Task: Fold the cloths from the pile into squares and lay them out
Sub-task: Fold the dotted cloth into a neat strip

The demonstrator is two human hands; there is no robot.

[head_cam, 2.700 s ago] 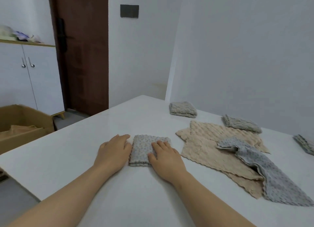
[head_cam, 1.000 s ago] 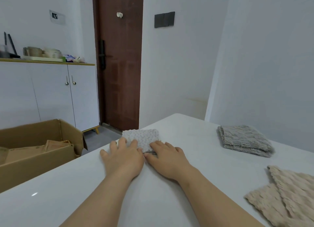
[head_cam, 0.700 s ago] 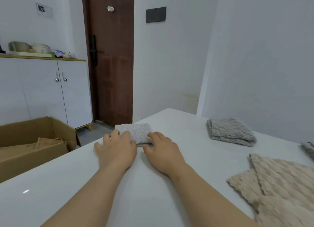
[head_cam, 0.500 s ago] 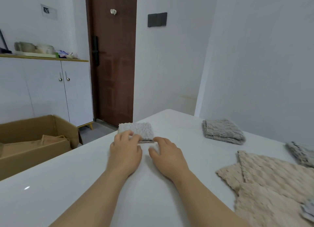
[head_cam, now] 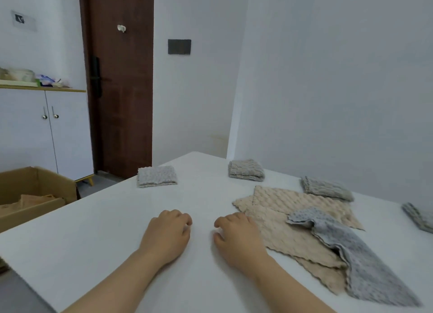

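Down near the front of the view, both hands lie knuckles-up on the white tabletop (head_cam: 105, 230) with a gap of bare surface between them. The left hand (head_cam: 167, 236) and the right hand (head_cam: 236, 239) each have loosely curled fingers and hold nothing, though the fingertips are tucked under and mostly out of sight. The right hand sits at the left edge of a pile of flat beige cloths (head_cam: 293, 221), and whether it touches the fabric cannot be told. These overlap so that their number is unclear, and a crumpled grey-blue cloth (head_cam: 358, 261) is draped over their right side, covering part of them. Well beyond the hands, near the far-left edge of the tabletop, a folded light grey cloth (head_cam: 156, 176) lies alone as a neat square. Further right along the far side, by the wall, a second folded grey cloth (head_cam: 246, 170) and a third folded grey cloth (head_cam: 326, 189) lie apart from each other. A fourth grey cloth (head_cam: 419, 216) is cut off by the right edge of the view. Off the tabletop to the left stands an open cardboard box (head_cam: 35, 195), partly cropped, its brown contents hard to identify. Behind it are a white cabinet (head_cam: 28, 130) with blurred items on top, a brown door (head_cam: 121, 90) and a dark wall plate (head_cam: 179, 46).
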